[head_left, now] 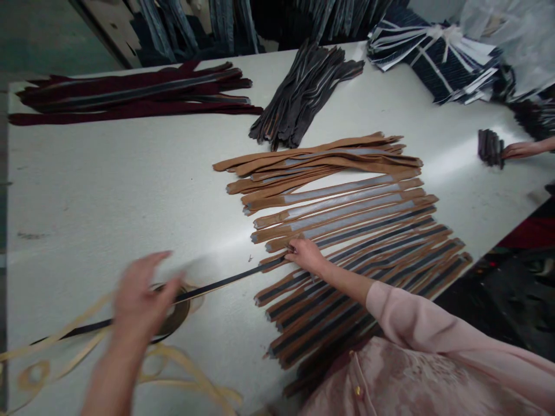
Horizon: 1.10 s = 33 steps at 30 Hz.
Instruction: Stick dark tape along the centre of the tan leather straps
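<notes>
A row of brown fabric strips (277,216) lies side by side across the table, some faced with grey bands and the nearer ones with black bands. My right hand (306,255) is closed in a pinch on a narrow black tape (229,281) at the left end of one strip. From there the tape runs taut to the left, passing by a dark tape roll (176,318) that lies flat. Over this roll is my left hand (143,297), blurred by motion, with thumb and fingers apart. The tape's course behind the left hand is hidden.
Loose yellowish backing ribbon (186,361) curls at lower left. Maroon strips (130,92) and a dark grey bundle (299,95) lie at the back. Tied denim pieces (451,69) sit at back right. Another person's hand (520,150) touches dark pieces (489,148).
</notes>
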Each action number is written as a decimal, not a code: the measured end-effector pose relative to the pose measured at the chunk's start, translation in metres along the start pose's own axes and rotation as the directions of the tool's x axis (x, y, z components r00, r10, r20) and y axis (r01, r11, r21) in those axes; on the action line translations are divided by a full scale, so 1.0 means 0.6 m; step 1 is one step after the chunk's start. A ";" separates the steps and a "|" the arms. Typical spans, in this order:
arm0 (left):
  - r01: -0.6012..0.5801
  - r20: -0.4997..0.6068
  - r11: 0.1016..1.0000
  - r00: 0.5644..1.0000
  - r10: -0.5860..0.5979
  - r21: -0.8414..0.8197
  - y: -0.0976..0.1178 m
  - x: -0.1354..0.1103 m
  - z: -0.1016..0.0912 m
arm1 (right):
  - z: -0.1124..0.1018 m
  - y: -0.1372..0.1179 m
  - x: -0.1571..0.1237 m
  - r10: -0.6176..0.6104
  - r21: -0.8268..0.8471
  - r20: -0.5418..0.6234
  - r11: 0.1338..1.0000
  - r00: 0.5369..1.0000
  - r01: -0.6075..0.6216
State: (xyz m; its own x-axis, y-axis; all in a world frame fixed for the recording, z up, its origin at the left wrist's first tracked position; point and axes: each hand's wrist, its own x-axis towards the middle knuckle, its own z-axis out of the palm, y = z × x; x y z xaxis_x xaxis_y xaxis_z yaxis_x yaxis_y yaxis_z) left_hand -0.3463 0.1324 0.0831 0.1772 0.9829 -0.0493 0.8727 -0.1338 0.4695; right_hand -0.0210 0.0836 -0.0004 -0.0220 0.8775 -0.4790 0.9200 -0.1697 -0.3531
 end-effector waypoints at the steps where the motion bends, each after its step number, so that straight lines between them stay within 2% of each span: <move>1: -0.100 0.050 0.995 0.994 0.100 -0.009 0.030 -0.004 0.042 | 0.001 -0.001 0.000 0.007 -0.004 -0.007 1.000 1.000 -0.007; 3: -0.275 0.154 0.960 0.948 0.278 -0.046 0.097 -0.011 0.133 | 0.005 -0.002 -0.001 0.009 -0.003 -0.014 1.000 1.000 -0.009; 5: -0.300 0.175 0.952 0.936 0.306 -0.062 0.155 -0.016 0.211 | 0.008 0.000 -0.001 -0.005 0.004 -0.020 1.000 1.000 0.005; 7: -0.297 0.192 0.955 0.936 0.296 -0.024 0.191 -0.020 0.258 | 0.010 0.002 0.000 -0.021 0.010 -0.028 1.000 0.999 0.021; 9: -0.272 0.188 0.962 0.946 0.263 0.025 0.206 -0.023 0.275 | 0.012 0.005 0.001 -0.026 0.013 -0.035 1.000 0.999 0.026; 14: -0.196 0.170 0.977 0.969 0.180 0.087 0.208 -0.026 0.254 | 0.011 0.009 0.003 -0.024 0.044 -0.040 0.999 0.999 0.026; 17: -0.091 0.247 0.996 0.965 0.092 -0.014 0.207 -0.021 0.242 | 0.009 0.011 0.003 -0.039 0.083 -0.049 0.996 0.998 0.043; 20: 0.047 0.346 0.991 0.938 0.000 -0.126 0.194 -0.014 0.238 | 0.007 0.012 0.002 -0.032 0.103 -0.043 0.994 0.999 0.037; 26: 0.217 0.424 0.945 0.901 -0.098 -0.243 0.128 -0.007 0.225 | 0.003 0.007 0.000 0.000 0.103 -0.042 0.995 0.999 0.004; 33: 0.393 0.453 0.869 0.861 -0.232 -0.302 0.026 -0.029 0.170 | 0.003 0.001 -0.002 0.052 0.102 -0.018 0.994 0.998 -0.050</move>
State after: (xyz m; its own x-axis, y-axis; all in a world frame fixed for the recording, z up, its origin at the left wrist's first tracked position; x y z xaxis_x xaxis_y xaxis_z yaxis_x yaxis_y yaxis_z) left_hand -0.2897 0.1006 0.0014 0.1561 0.8202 -0.5503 0.6905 0.3078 0.6546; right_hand -0.0209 0.0816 -0.0014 0.0333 0.8756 -0.4819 0.8753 -0.2583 -0.4088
